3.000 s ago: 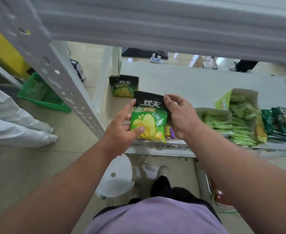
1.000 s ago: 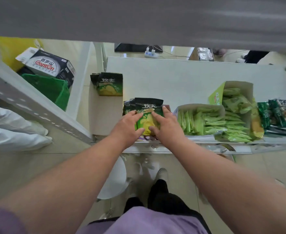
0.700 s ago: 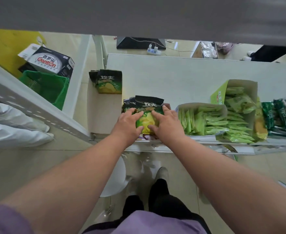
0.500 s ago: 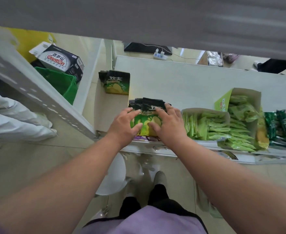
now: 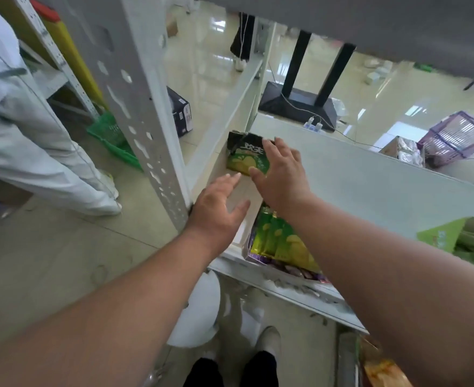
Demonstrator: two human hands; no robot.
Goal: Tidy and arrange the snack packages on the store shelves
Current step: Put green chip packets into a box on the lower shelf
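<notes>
A black and green snack package stands at the far left end of the white shelf. My right hand reaches over it with fingers spread, fingertips at its top edge and thumb at its lower right corner. My left hand hovers open just below it, above the shelf's left end, holding nothing. A row of the same green packages stands in a purple tray at the shelf's front edge, partly hidden under my right forearm.
A perforated white upright stands just left of my left hand. Green packets in a box sit at the right edge. A person in white trousers stands at left. A white stool and a green basket are on the floor.
Both hands have left the row of packages at the shelf front and moved up and left to the lone package at the shelf's end. The camera has swung left.
</notes>
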